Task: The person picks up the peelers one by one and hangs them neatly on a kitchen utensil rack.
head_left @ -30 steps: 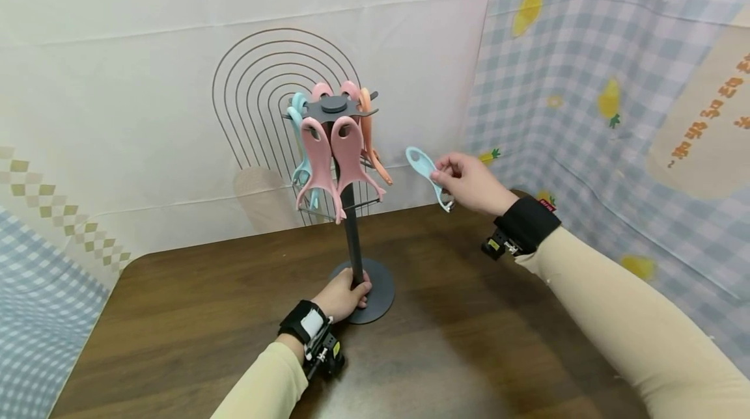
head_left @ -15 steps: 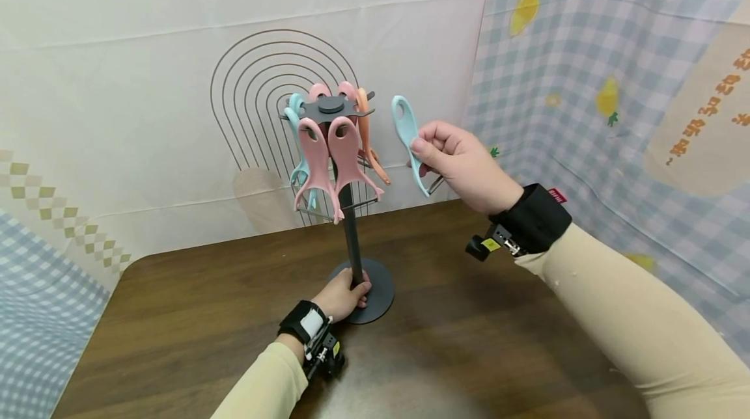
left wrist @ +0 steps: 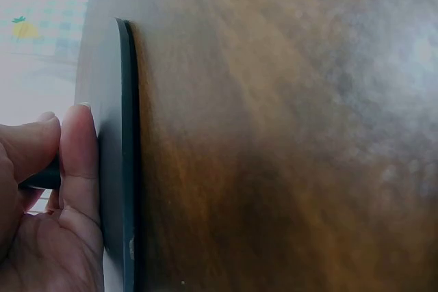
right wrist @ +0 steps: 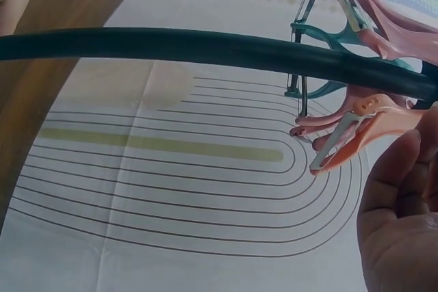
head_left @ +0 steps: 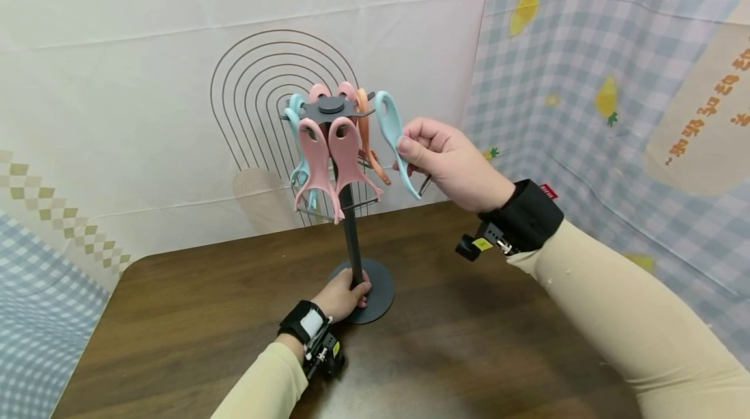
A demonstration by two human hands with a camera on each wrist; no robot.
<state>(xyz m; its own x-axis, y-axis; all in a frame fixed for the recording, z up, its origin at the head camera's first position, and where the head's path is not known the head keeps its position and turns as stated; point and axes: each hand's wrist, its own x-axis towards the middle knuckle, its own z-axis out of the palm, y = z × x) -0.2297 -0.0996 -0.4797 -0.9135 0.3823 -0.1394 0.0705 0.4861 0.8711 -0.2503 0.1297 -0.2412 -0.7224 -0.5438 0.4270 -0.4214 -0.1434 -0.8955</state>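
A dark grey stand rises from a round base, with a hooked top carrying several Y-shaped vegetable peelers. Pink peelers hang at the front and back, light blue ones on the left. An orange peeler hangs on the right side. My left hand grips the pole low, just above the base; its fingers lie beside the base edge. My right hand pinches a light blue peeler, handle loop up, beside the right hooks. In the right wrist view that peeler is hidden.
The stand is on a brown wooden table. Behind it hangs a white cloth with line arches, and a blue checked cloth covers the right side.
My right hand has moved up and left with the light blue peeler, bringing it close to the hooks and turning it more upright. The left hand keeps its grip on the pole.
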